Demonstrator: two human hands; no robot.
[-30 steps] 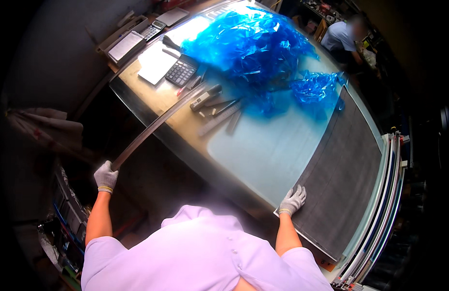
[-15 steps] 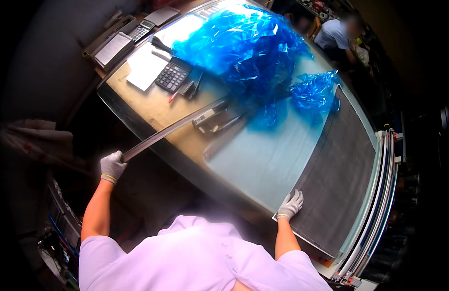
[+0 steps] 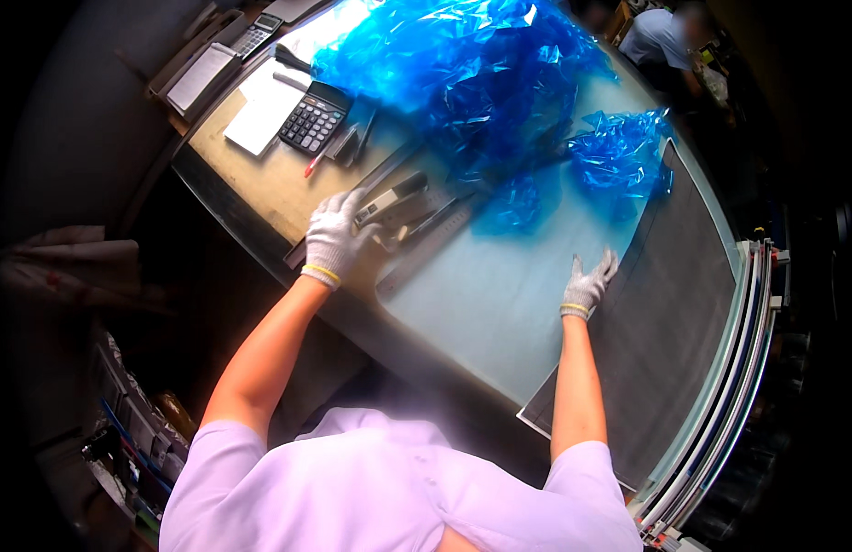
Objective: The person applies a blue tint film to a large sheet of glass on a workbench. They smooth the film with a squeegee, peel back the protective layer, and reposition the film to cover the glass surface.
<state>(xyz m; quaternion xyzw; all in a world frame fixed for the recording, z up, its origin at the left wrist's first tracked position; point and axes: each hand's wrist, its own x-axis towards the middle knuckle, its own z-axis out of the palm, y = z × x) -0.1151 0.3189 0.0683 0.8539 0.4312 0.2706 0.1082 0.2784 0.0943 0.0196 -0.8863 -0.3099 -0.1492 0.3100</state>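
My left hand (image 3: 334,235), in a white knit glove with a yellow cuff edge, is over a long, narrow, dark metal bar (image 3: 390,167) lying on the table. Its fingers are spread and reach toward a pale and dark handheld tool (image 3: 382,204); whether they touch it I cannot tell. A grey ruler-like strip (image 3: 426,250) lies beside that tool. My right hand (image 3: 587,285), gloved the same way, has its fingers apart at the left edge of a large dark grey sheet (image 3: 674,304). Nothing shows in its grasp.
Crumpled blue plastic film (image 3: 472,83) covers the table's far part, with a smaller clump (image 3: 619,156) near the sheet. A calculator (image 3: 313,118), white paper (image 3: 260,120) and a red-tipped pen (image 3: 316,164) lie left. Long strips (image 3: 734,368) stand along the right edge. Another person (image 3: 658,39) sits far right.
My left hand has released the bar's near end and moved right toward the tools; the bar has shifted farther onto the table. My right hand has slid away from me along the sheet's edge.
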